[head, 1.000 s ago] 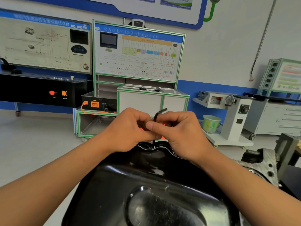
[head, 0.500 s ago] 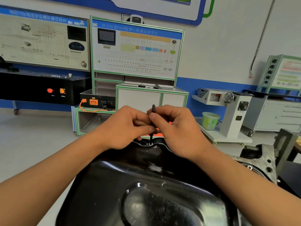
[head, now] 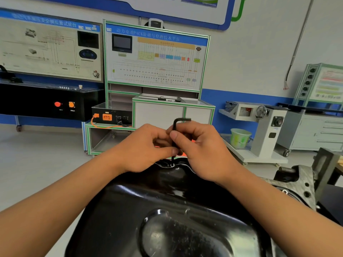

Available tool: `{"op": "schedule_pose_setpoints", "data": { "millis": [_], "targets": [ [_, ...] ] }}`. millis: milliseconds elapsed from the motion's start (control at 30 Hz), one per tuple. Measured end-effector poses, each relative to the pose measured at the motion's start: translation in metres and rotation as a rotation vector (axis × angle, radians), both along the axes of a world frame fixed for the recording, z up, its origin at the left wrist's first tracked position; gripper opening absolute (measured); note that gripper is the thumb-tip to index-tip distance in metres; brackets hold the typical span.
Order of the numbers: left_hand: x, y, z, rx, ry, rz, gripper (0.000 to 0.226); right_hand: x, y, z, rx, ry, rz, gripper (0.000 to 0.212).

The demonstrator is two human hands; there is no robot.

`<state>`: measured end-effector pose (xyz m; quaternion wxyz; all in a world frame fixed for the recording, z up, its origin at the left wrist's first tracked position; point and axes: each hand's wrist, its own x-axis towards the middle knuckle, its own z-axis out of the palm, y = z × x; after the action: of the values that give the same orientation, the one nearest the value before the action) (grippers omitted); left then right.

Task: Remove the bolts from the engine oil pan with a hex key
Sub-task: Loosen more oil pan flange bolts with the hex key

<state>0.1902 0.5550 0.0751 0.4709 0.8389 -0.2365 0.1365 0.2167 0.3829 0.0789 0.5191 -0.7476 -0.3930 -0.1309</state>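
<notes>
Background panel (head: 156, 71) headed "动力电池PACK装调与检测技术平台"; left hand (head: 146, 148), right hand (head: 203, 151) pinch hex key (head: 174, 126).

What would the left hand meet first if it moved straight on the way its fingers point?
The hex key, whose upright shaft the left hand already touches; just beyond, the right hand, though depth is unclear.

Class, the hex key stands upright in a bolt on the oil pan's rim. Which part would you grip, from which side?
Probably the upright shaft of the hex key, pinched from left and right: its tip sits in the bolt on the oil pan, so it twirls. The short top arm, pointing right, adds leverage.
</notes>
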Motion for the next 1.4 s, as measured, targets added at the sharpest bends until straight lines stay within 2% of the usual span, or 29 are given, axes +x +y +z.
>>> {"op": "schedule_pose_setpoints", "data": {
  "millis": [100,233,333,400,467,533,600,700,833,900,1033,1133,1233,1400],
  "targets": [
    [-0.0014,-0.0008,0.0009,0.030,0.004,-0.006,0.018,-0.0026,0.0008,0.0005,-0.067,-0.027,-0.019,0.016],
    [0.0012,0.0004,0.0018,0.005,-0.021,0.042,0.028,-0.0040,0.0022,0.0001,-0.022,-0.011,-0.001,0.006],
    [0.0024,-0.0005,0.0021,-0.007,-0.021,0.077,0.009,-0.0014,0.0013,-0.0006,0.049,0.000,-0.027,0.011],
    [0.0022,-0.0013,0.0012,-0.015,-0.021,0.106,0.018,-0.0001,0.0004,-0.0001,0.066,0.009,-0.040,0.009],
    [0.0005,-0.0019,0.0004,-0.016,-0.033,0.108,0.007,0.0000,0.0002,-0.0004,0.037,0.015,-0.035,0.004],
    [-0.0014,-0.0015,0.0003,0.010,-0.017,0.098,0.016,-0.0006,0.0004,-0.0010,-0.006,0.003,-0.033,0.008],
    [-0.0007,-0.0013,0.0001,0.041,-0.007,0.057,0.013,-0.0001,0.0003,-0.0014,-0.043,-0.011,-0.043,0.014],
    [-0.0015,-0.0005,0.0016,0.063,0.018,0.015,0.011,-0.0002,0.0006,-0.0016,-0.059,-0.010,-0.042,0.009],
    [-0.0009,-0.0008,0.0029,0.034,0.000,0.052,0.038,-0.0020,0.0016,-0.0007,-0.031,-0.029,-0.019,0.005],
    [0.0006,-0.0019,0.0026,0.003,-0.011,0.069,0.034,-0.0013,0.0011,-0.0005,0.016,-0.021,0.018,0.010],
    [0.0016,-0.0030,0.0023,0.025,-0.037,0.079,0.007,0.0030,0.0001,-0.0011,0.069,0.018,0.008,0.010],
    [0.0011,-0.0010,0.0007,-0.007,-0.001,0.026,0.008,0.0012,-0.0006,0.0005,0.054,0.006,-0.006,0.004],
    [0.0000,0.0001,-0.0015,-0.035,0.062,-0.028,0.016,-0.0007,-0.0011,0.0007,0.040,0.027,-0.012,0.012],
    [-0.0002,0.0007,0.0016,-0.051,0.016,0.005,0.014,-0.0048,0.0010,0.0020,0.014,0.053,0.038,0.011]
  ]
}}
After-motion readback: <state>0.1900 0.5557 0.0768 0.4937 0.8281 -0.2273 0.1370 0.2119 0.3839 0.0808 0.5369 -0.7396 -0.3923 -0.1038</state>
